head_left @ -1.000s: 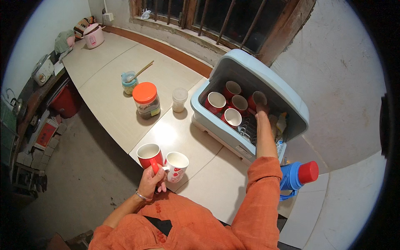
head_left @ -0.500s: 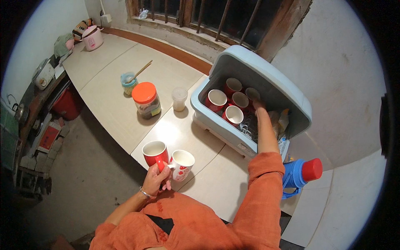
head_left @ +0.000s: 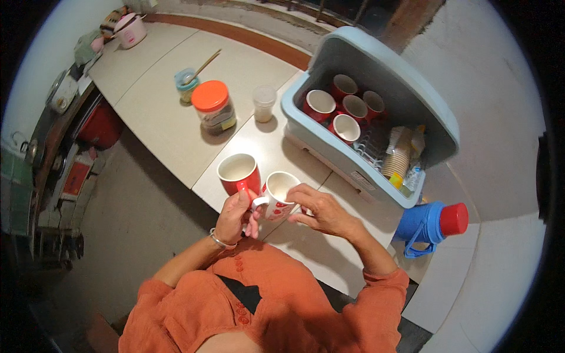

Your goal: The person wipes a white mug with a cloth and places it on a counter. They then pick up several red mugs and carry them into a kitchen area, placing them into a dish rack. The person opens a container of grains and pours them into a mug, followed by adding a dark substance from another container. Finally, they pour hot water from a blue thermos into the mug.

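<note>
My left hand (head_left: 236, 219) is closed around the handle of a red mug (head_left: 250, 175) with a white inside. The same fingers hold the handle of a white mug (head_left: 276, 206) with a red pattern, side by side with the red one. Both mugs are upright, above the table's near edge. My right hand (head_left: 321, 210) is curled at the right side of the white mug, with fingertips at its rim. Several red mugs (head_left: 321, 103) stand in a light blue lidded box (head_left: 294, 120), its lid raised, beside a stack of paper cups (head_left: 395, 162).
On the pale table (head_left: 153, 76) stand a jar with an orange lid (head_left: 212, 106), a small jar with a stick or spoon (head_left: 187, 88) and a clear plastic cup (head_left: 264, 105). A blue flask with a red cap (head_left: 421, 223) is at the right, a pink pot (head_left: 130, 32) far left.
My right hand has come out of the box and moved down and left to the white mug. The mugs in my left hand sit a little higher and further right in view.
</note>
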A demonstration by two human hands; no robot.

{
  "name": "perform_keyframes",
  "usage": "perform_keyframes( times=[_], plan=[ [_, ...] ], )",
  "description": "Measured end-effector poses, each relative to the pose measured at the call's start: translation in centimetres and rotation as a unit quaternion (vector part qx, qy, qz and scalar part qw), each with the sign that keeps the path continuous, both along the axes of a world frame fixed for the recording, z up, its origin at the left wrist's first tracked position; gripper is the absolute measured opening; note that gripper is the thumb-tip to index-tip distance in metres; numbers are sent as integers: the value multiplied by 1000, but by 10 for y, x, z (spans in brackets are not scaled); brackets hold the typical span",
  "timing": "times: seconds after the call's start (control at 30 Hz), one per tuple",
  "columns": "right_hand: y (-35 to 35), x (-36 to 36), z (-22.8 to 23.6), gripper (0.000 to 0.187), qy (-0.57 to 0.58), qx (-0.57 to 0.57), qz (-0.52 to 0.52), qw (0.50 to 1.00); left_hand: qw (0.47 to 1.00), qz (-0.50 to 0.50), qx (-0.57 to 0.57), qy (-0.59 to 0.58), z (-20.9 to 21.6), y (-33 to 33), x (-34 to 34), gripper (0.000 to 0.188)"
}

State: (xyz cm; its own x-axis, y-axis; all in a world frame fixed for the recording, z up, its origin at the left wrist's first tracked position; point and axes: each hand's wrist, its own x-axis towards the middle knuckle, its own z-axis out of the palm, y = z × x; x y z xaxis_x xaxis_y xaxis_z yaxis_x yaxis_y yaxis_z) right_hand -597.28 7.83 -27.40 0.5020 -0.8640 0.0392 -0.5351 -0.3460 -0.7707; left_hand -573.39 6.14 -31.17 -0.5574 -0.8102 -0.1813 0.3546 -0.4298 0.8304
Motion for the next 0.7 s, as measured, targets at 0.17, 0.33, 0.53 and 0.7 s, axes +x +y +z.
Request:
perform_keyframes(
  times=[0.17, 0.33, 0.53, 0.7],
  plan=[
    [8, -11, 10, 16, 61, -133, -21, 989, 995, 17, -41, -89, 5, -9, -7, 52],
    [7, -47, 39, 13, 97, -253, -219, 937, 993, 20, -58, -104, -5, -18, 6, 49],
    [-24, -119, 38, 11, 166, -274, -359, 877, 992, -40, -26, -114, -12, -16, 16, 46],
    [-36, -177, 11, 14, 262, -206, -295, 895, 987, -97, -7, -130, -18, -10, 16, 45]
  ],
)
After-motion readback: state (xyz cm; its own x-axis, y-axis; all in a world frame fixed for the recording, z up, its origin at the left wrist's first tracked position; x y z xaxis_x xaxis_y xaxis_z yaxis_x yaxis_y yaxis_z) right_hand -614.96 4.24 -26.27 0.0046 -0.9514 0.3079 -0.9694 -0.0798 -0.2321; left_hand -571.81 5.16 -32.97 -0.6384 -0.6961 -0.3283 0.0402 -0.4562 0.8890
